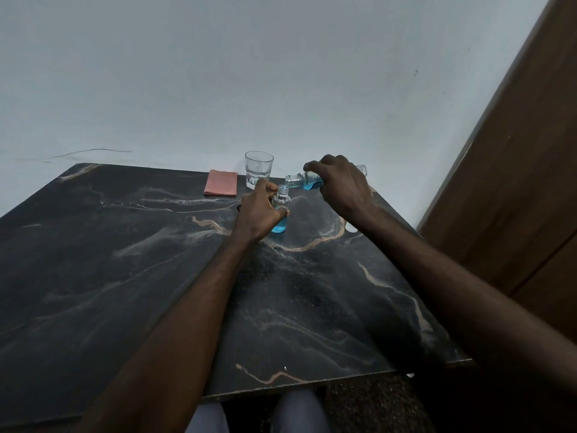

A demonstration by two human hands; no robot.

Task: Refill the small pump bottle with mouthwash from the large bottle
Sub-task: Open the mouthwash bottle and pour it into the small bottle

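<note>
- Far left of the action: pink cloth (221,182) and empty glass (258,173) at the back of the dark marble table (125,260), clear of the pour
- Left hand (260,210) clenched around the small pump bottle (281,214), upright, pump off, blue only at the bottom
- Right hand (340,182) grasping the large bottle (304,181), long axis near level, mouth leftward just above the small neck; needs to stay lined up
</note>
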